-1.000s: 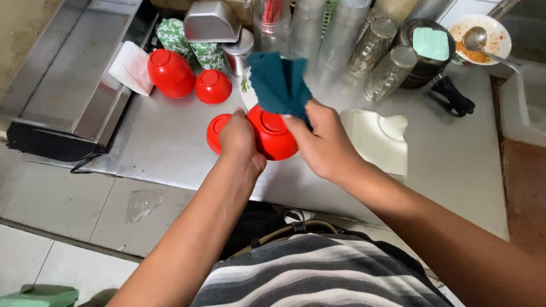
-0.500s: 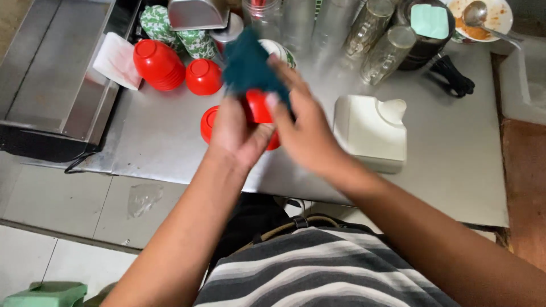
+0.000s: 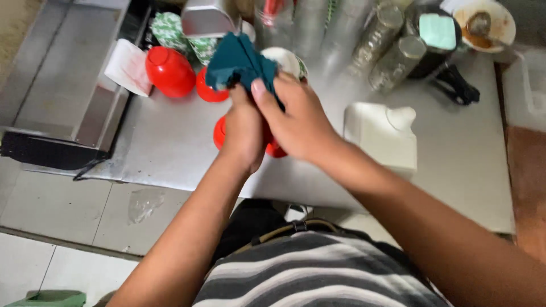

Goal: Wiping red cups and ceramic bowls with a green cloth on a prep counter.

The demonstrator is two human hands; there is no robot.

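My left hand (image 3: pixel 243 133) grips a red jar (image 3: pixel 275 149) over the steel counter (image 3: pixel 165 142), and mostly hides it. My right hand (image 3: pixel 296 116) holds a dark teal cloth (image 3: pixel 239 61) and presses it down onto the top of the jar. A red lid (image 3: pixel 219 131) lies flat on the counter just left of my left hand. Both hands touch each other around the jar.
Two more red jars (image 3: pixel 169 71) (image 3: pixel 209 90) stand at the back left beside a white folded paper (image 3: pixel 128 67). A white plastic jug (image 3: pixel 380 133) lies to the right. Glass jars (image 3: pixel 389 54), a black lidded pot (image 3: pixel 435 34) and a dirty bowl (image 3: pixel 483 23) line the back.
The cloth went from hanging above the jar to being pushed onto it by my right hand. The view moved closer over the counter.
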